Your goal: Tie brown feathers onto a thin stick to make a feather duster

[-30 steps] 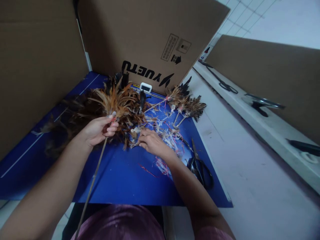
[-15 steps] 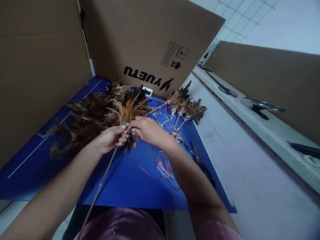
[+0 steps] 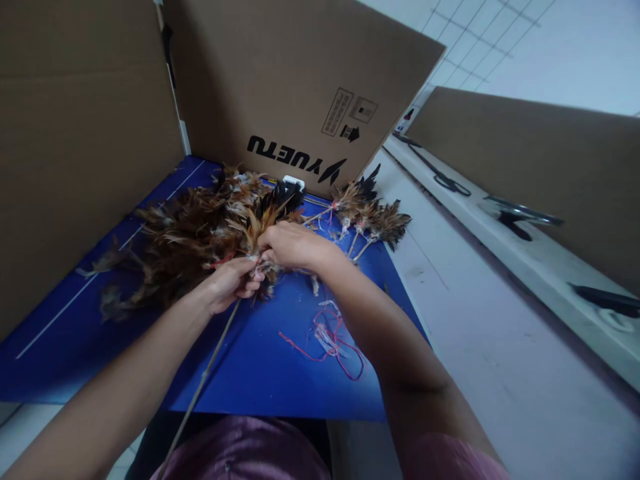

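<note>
My left hand [image 3: 231,285] is closed around the upper part of a thin wooden stick [image 3: 204,379], which slants down toward my lap. Brown and black feathers [image 3: 260,219] fan out at the stick's top end, so it looks like a feather duster. Close against the left fingertips, my right hand [image 3: 296,247] is pinched at the base of the feathers. What its fingers grip is hidden, though a bit of red string [image 3: 220,261] shows beside the hands. Left of them lies a heap of loose brown feathers [image 3: 177,230].
Small feather bundles on sticks [image 3: 367,213] lie at the right back of the blue board [image 3: 240,373]. Tangled pink string [image 3: 333,340] lies near my right forearm. Cardboard panels [image 3: 300,73] stand behind and at the left. A ledge at right holds scissors [image 3: 453,185].
My right hand has shifted slightly over the feather base and its wrist has turned. Red string now shows left of the hands. The scissors on the blue board are now hidden behind my right arm.
</note>
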`<state>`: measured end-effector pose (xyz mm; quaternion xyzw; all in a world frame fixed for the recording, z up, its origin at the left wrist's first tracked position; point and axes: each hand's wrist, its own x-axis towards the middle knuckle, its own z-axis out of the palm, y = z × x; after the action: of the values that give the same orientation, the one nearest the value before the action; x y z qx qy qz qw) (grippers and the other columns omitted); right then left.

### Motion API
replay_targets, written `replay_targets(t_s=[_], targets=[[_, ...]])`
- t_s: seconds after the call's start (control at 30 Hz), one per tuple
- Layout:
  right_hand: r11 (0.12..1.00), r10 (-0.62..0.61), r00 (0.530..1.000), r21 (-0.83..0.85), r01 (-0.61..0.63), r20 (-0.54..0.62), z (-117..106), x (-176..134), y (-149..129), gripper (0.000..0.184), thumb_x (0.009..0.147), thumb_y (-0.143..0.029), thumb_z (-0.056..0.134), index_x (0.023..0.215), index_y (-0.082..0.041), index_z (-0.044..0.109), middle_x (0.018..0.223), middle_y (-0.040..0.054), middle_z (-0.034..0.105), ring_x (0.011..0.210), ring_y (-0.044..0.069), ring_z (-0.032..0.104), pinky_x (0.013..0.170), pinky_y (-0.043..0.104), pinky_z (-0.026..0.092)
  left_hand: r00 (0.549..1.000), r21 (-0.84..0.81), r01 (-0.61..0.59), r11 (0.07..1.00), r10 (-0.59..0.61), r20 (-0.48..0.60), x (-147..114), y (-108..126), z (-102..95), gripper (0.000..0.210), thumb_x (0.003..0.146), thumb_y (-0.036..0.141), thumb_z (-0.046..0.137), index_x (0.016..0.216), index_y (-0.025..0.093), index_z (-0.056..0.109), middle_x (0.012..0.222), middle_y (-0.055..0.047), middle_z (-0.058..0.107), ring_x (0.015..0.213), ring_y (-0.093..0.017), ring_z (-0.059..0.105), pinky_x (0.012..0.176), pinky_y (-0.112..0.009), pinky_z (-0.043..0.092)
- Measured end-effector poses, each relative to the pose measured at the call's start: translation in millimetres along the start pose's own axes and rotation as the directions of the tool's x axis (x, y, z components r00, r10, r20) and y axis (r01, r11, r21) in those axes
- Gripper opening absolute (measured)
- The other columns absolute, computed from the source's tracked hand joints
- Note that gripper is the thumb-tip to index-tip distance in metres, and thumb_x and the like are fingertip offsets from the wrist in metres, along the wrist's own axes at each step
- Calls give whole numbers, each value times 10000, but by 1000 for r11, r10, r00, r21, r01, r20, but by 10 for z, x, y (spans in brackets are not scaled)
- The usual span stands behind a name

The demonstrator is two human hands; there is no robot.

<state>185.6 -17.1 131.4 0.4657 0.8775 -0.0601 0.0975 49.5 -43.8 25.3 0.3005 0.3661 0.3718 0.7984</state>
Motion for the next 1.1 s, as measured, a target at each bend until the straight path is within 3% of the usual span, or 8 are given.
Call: replay_targets(t_s=[0.27,0.4,0.57,0.7,0.77,0.83,1.0,1.1], targets=[[1000,20,1000,5,-20,-19,-76,114,7,133,755,-224,716,881,-180,710,852,85,683,808,226,626,622,292,399,997,42,-59,997,58,41,-10,-18,-21,218,808,248,689,743,128,520,614,11,482,414,-29,362,358,-107,196],[991,-40,968,113,70,-248,10,167,82,119,755,-162,707,869,-165,670,868,52,647,803,179,590,699,281,434,996,26,-77,997,76,38,7,-30,-43,226,803,262,699,748,130,524,606,20,470,410,-24,335,365,-109,184],[952,64,723,259,162,-688,117,54,254,149,846,-177,617,996,-181,617,1021,51,605,903,164,581,832,302,473,996,-16,-70,997,70,45,8,-12,-56,202,827,261,671,771,131,526,616,14,465,412,-25,324,367,-115,178],[907,253,531,390,162,-809,252,-206,326,76,898,-229,558,914,-195,624,940,34,636,866,155,589,821,291,472,995,-36,-67,997,69,68,5,18,-64,222,849,253,643,736,142,487,606,16,441,413,-28,319,367,-120,189],[870,359,479,473,138,-801,374,-323,305,110,907,-252,541,867,-199,630,879,27,650,802,150,587,764,281,471,996,-35,-67,997,69,63,6,27,-64,210,862,239,623,736,142,486,603,17,434,410,-30,318,362,-117,191],[835,422,494,538,115,-760,515,-389,247,128,900,-260,540,840,-201,636,832,20,654,725,141,574,710,273,466,996,-31,-65,997,67,54,7,27,-60,203,869,234,612,736,141,491,602,16,432,407,-31,320,356,-115,191],[811,362,631,566,151,-687,710,-335,58,128,877,-269,570,806,-199,651,770,4,653,690,125,572,702,252,457,995,-24,-84,996,85,53,-12,58,-66,179,874,240,612,762,131,525,589,27,423,394,-28,307,347,-115,196],[808,361,648,571,142,-671,690,-262,53,140,883,-282,561,821,-201,658,786,6,664,713,127,583,716,249,454,991,-49,-124,991,126,43,-65,175,-100,180,883,223,601,752,134,514,595,26,424,402,-30,315,345,-111,211]])
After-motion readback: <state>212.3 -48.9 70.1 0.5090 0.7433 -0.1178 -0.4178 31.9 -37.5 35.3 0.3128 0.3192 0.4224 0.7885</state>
